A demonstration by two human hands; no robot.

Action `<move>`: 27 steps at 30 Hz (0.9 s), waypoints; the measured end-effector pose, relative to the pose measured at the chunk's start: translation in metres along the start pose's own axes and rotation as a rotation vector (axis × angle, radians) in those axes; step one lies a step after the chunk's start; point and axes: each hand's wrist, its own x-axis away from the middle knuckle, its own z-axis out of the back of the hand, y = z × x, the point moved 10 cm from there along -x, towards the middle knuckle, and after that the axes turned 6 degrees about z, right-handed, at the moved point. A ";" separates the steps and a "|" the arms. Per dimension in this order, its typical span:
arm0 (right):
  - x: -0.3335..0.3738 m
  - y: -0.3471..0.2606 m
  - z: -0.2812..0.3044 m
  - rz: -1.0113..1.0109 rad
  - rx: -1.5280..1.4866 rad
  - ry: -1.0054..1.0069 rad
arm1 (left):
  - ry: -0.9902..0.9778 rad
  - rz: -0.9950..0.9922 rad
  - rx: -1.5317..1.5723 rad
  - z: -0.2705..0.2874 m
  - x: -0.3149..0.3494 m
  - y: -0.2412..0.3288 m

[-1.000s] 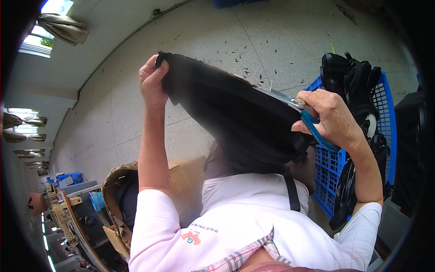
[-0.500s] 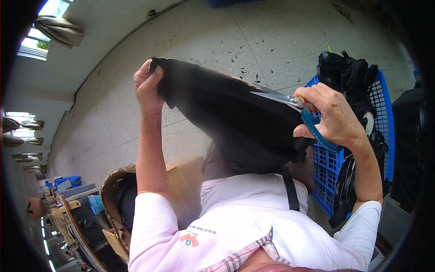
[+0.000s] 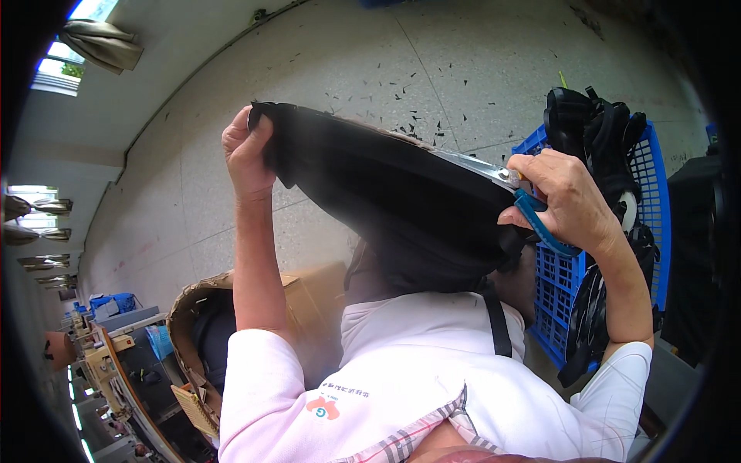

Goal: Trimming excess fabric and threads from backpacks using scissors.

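Note:
A large piece of black fabric [image 3: 386,185] hangs stretched across my lap. My left hand [image 3: 248,150] pinches its upper left corner between thumb and fingers. In my right hand [image 3: 567,193] is a pair of scissors [image 3: 532,212] with blue handles and silver blades. The blades lie along the fabric's far edge, pointing left, and look nearly closed there. A pale strip shows along that edge. Whether the blades have fabric between them is hard to make out.
At my right stands a blue plastic crate [image 3: 559,309] heaped with black strapped items [image 3: 579,123]. A cardboard box [image 3: 312,309] with dark contents is by my left elbow. Small black scraps [image 3: 413,119] litter the floor. Farther left is a worktable [image 3: 127,370].
The scissor blades have come closer together along the fabric's edge. My left hand has shifted slightly left, still pinching the corner.

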 end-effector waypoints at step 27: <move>-0.019 -0.005 -0.006 0.037 0.026 0.058 | 0.033 0.126 -0.029 -0.004 -0.002 -0.005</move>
